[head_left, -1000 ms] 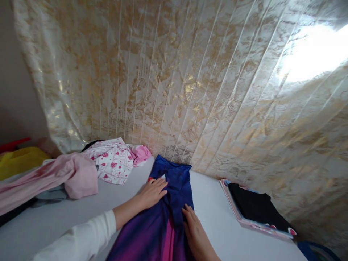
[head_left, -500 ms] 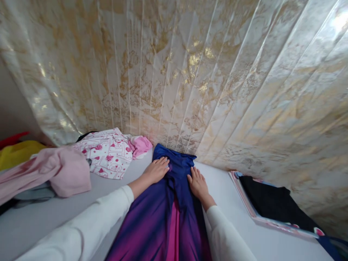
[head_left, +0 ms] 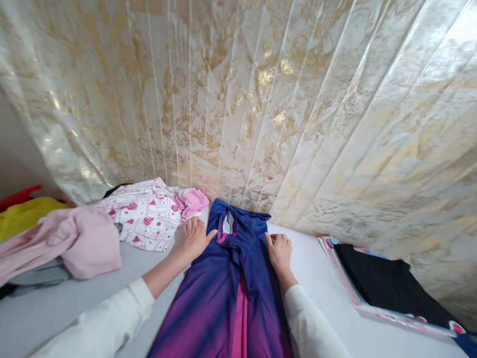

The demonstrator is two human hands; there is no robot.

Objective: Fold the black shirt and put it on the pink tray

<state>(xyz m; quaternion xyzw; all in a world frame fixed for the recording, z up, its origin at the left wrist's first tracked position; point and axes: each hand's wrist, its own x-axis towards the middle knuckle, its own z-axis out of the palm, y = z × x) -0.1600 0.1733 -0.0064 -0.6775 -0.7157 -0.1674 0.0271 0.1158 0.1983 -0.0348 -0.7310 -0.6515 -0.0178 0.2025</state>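
Observation:
A long blue garment (head_left: 208, 293), fading to purple and magenta, lies spread lengthwise in front of me. Its round pink-trimmed neck opening (head_left: 219, 238) shows near the far end, and a bright pink strip (head_left: 241, 318) runs between its folded parts. My left hand (head_left: 194, 239) is beside the left edge, fingers apart and thumb reaching over the fabric by the neck opening. Along the right edge is my right hand (head_left: 279, 251), its fingers loosely bent and apart, the fingertips at the cloth. Neither hand grips the garment.
To the left lie a white printed garment (head_left: 149, 214), a pink piece (head_left: 193, 200), a pale pink garment (head_left: 89, 243) and yellow cloth (head_left: 30, 214). A black folded garment (head_left: 380, 278) tops a stack at right. The patterned gold-and-white curtain (head_left: 238, 109) hangs behind the white surface (head_left: 316, 288).
My left hand has moved left off the garment's upper part, uncovering the neck opening. The right hand has shifted slightly right and lower, to the garment's right edge.

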